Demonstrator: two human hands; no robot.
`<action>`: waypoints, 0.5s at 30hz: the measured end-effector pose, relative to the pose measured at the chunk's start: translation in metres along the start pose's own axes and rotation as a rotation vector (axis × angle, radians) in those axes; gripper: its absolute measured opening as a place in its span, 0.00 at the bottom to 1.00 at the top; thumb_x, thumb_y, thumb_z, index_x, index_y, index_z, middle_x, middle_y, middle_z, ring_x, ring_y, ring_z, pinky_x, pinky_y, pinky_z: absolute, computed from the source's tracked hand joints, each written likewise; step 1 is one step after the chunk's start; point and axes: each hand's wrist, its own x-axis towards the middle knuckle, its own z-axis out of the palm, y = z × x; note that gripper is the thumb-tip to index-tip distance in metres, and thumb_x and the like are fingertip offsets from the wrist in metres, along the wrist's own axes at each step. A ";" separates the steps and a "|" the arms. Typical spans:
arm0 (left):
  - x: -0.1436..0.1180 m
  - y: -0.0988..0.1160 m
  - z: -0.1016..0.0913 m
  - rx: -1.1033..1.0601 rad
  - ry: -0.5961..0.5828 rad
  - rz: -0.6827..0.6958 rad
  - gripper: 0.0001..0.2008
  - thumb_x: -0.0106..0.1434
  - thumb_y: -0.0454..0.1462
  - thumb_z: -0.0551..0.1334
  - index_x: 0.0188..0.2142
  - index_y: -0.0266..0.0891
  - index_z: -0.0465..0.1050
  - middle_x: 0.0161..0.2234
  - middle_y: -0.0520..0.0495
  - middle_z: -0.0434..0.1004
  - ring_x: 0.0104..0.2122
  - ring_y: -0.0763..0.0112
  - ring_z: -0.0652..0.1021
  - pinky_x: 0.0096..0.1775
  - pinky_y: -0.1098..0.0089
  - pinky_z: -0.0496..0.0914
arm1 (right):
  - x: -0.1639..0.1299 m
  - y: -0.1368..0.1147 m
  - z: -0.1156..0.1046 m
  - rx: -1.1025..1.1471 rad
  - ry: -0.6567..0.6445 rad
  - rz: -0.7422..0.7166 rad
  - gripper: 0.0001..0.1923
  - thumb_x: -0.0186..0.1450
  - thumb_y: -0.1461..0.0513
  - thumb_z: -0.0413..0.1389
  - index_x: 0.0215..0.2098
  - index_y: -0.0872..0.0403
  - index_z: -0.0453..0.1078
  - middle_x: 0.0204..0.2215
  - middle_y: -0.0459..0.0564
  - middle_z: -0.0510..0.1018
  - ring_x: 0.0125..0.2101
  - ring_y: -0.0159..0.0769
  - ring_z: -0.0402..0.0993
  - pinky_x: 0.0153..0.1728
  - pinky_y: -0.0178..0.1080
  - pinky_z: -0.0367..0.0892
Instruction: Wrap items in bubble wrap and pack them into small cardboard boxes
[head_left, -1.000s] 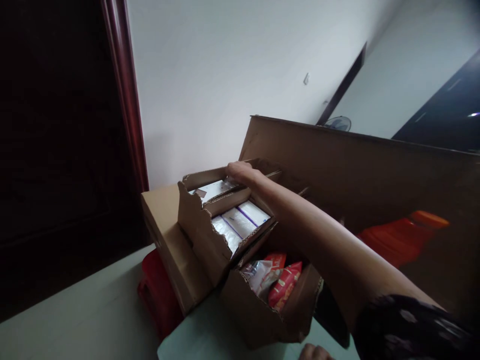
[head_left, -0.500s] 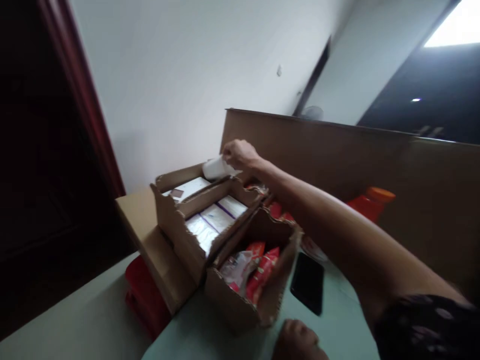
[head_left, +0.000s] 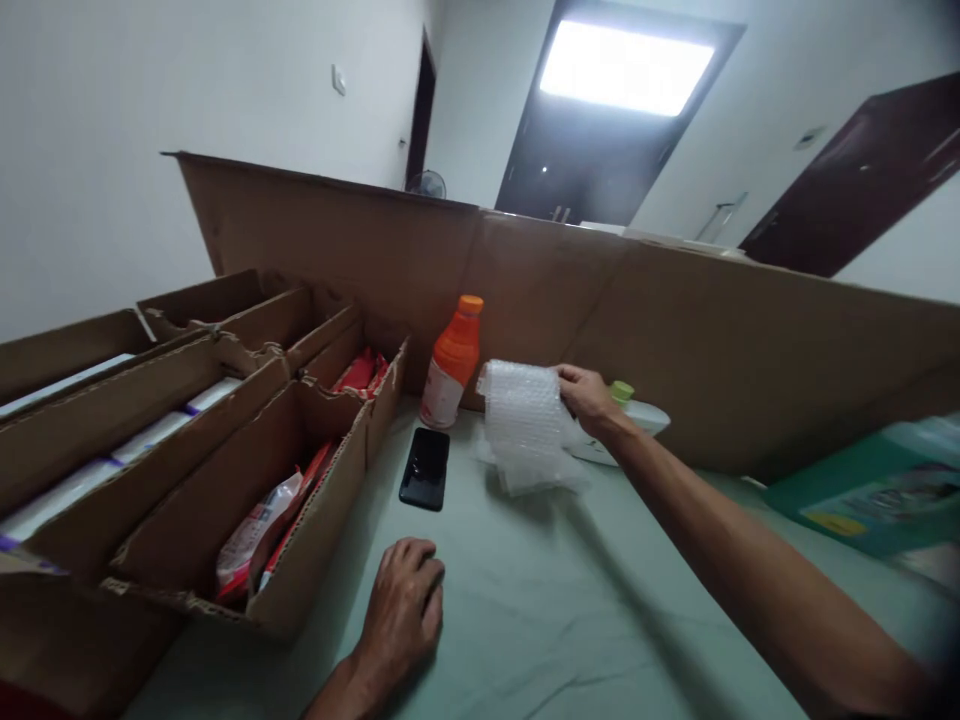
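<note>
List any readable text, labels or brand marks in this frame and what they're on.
None can be read.
Orange bottle: white label, print blurred.
Red snack packets in the cardboard box: markings too blurred.
Green box: yellow patch and graphics, illegible.
White packs with purple stripes: no legible text.
Bubble wrap in the right hand, phone and left hand: no text.

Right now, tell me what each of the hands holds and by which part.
The right hand holds a sheet of bubble wrap by its upper right edge. The left hand holds nothing; it rests on the table.
</note>
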 end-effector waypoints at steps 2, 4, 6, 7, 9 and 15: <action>0.000 0.000 -0.001 0.019 -0.002 0.011 0.14 0.60 0.26 0.57 0.40 0.41 0.77 0.48 0.41 0.77 0.49 0.55 0.74 0.52 0.53 0.71 | -0.005 0.033 -0.002 -0.091 0.014 0.046 0.20 0.61 0.53 0.55 0.43 0.58 0.78 0.29 0.53 0.81 0.30 0.41 0.77 0.34 0.40 0.71; 0.000 0.000 -0.001 0.022 -0.007 0.022 0.14 0.60 0.27 0.56 0.41 0.41 0.77 0.48 0.41 0.77 0.49 0.55 0.75 0.51 0.53 0.72 | -0.013 0.054 -0.001 -0.187 0.029 0.061 0.20 0.62 0.56 0.54 0.47 0.57 0.78 0.39 0.59 0.83 0.40 0.47 0.78 0.44 0.45 0.71; 0.001 0.000 -0.001 0.016 -0.010 0.027 0.15 0.60 0.27 0.56 0.41 0.41 0.77 0.48 0.40 0.77 0.49 0.54 0.75 0.50 0.53 0.72 | -0.023 0.065 0.006 -0.261 0.017 0.028 0.22 0.64 0.58 0.52 0.53 0.57 0.76 0.51 0.63 0.79 0.50 0.51 0.75 0.53 0.49 0.67; 0.001 0.000 -0.001 0.013 -0.012 0.025 0.15 0.60 0.27 0.56 0.41 0.40 0.77 0.47 0.40 0.77 0.49 0.54 0.75 0.50 0.53 0.72 | -0.029 0.068 0.012 -0.287 -0.010 -0.005 0.23 0.65 0.58 0.51 0.55 0.56 0.74 0.56 0.62 0.76 0.54 0.51 0.73 0.56 0.50 0.64; 0.002 0.001 -0.002 0.010 -0.013 0.011 0.14 0.60 0.27 0.57 0.41 0.40 0.77 0.47 0.40 0.77 0.49 0.55 0.75 0.51 0.53 0.71 | -0.040 0.071 0.030 -0.322 -0.105 -0.075 0.23 0.65 0.57 0.54 0.56 0.52 0.75 0.60 0.58 0.73 0.59 0.52 0.69 0.59 0.51 0.61; 0.004 0.005 -0.002 -0.029 0.020 -0.032 0.10 0.57 0.27 0.61 0.36 0.39 0.77 0.46 0.43 0.77 0.48 0.58 0.74 0.52 0.57 0.70 | -0.038 0.055 0.062 -0.365 -0.339 -0.199 0.07 0.54 0.60 0.62 0.31 0.49 0.81 0.40 0.57 0.85 0.41 0.52 0.81 0.44 0.48 0.73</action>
